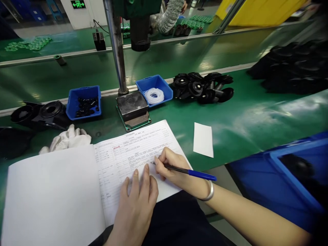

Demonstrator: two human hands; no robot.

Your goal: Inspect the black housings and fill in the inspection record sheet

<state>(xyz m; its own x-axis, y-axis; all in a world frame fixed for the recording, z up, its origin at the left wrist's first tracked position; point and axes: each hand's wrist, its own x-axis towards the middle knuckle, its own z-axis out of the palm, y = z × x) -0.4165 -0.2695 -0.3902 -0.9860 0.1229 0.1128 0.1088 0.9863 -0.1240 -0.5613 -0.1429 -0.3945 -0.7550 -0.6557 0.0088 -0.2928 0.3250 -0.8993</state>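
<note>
Blue-capped, the pen [189, 172] is pinched in the right hand [170, 167] with its tip on the printed form [133, 153] of the open logbook [51, 191] near the bench edge, while the left hand [135, 208] lies flat and open on that page, so mid-entry writing seems underway, needing steady paper.

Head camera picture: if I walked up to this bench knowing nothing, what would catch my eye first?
Most likely the open notebook at the near edge of the green bench, where the right hand writes with a blue pen while the left hand lies flat on the page. Behind it stand two blue bins, one holding small black parts and one holding white rings, beside a heap of black discs.
</note>
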